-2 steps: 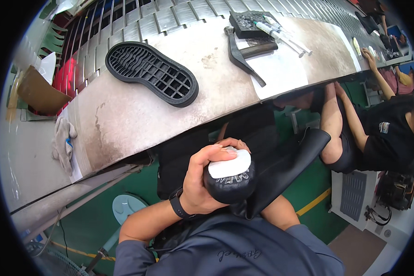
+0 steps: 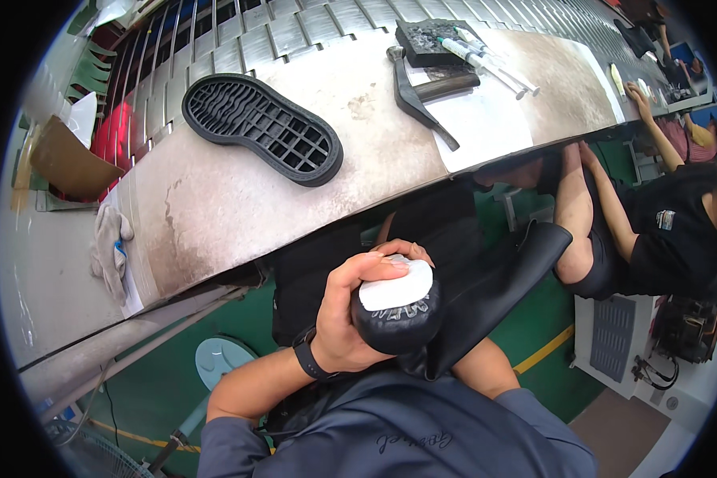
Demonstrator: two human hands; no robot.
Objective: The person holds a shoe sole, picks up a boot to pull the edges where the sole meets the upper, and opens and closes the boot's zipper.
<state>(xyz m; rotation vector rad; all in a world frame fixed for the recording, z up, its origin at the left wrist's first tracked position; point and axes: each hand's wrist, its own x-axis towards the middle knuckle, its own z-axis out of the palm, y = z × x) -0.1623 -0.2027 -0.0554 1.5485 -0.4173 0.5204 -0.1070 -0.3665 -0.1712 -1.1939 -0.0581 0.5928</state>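
Note:
My left hand [image 2: 338, 319], with a dark band on the wrist, is closed round the end of a tall black leather boot [image 2: 402, 331]. Its thumb lies on a white insole-like piece [image 2: 402, 288] at the boot's underside, where the black edge is gathered in pleats. The boot's long shaft slants away to the right. My right forearm [image 2: 486, 368] passes behind the boot; that hand is hidden, so its fingers cannot be made out. On the bench, beyond my hands, a black rubber sole [image 2: 267, 127] lies with its ribbed, gridded side up.
A hammer [image 2: 422, 99], a dark block [image 2: 434, 44] and syringes [image 2: 498, 68] lie on the far bench [image 2: 374, 143]. A grey glove [image 2: 111, 251] rests at the left. To the right, a co-worker in black [image 2: 669, 231] sits close to the boot shaft. A pale blue stool [image 2: 219, 358] stands below.
The boot has tilted or shifted very slightly in my left hand. The bench things have stayed where they were.

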